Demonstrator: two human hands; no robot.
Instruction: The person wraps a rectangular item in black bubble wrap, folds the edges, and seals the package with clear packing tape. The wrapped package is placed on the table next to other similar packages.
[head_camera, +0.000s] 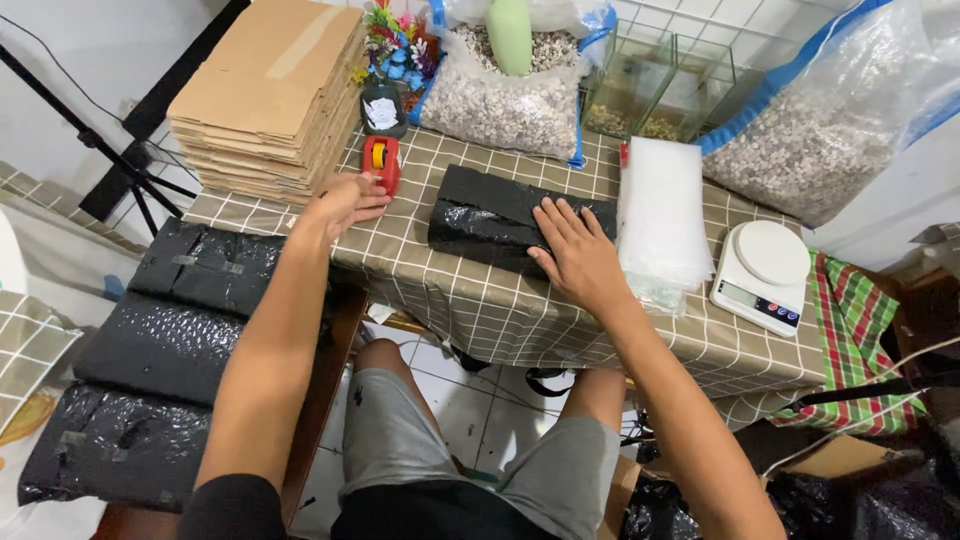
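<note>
Two hands at the checked-cloth worktop (480, 300)

Right hand (578, 255) lies flat, fingers spread, on the black plastic-wrapped rectangular parcel (490, 215) mid-worktop — left hand (345, 200), open, touches the red tape dispenser (382, 163) beside stacked flat brown cardboard (270, 95).

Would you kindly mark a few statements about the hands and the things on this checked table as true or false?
1. The right hand lies flat on the black wrapped parcel. True.
2. The left hand holds the kitchen scale. False: the scale sits untouched at the table's right end; the left hand reaches the red tape dispenser.
3. A stack of flat cardboard stands at the table's far left. True.
4. The white foam sheets lie left of the parcel. False: they lie to its right.
5. Three more black parcels lie on a surface left of the person. True.
</note>
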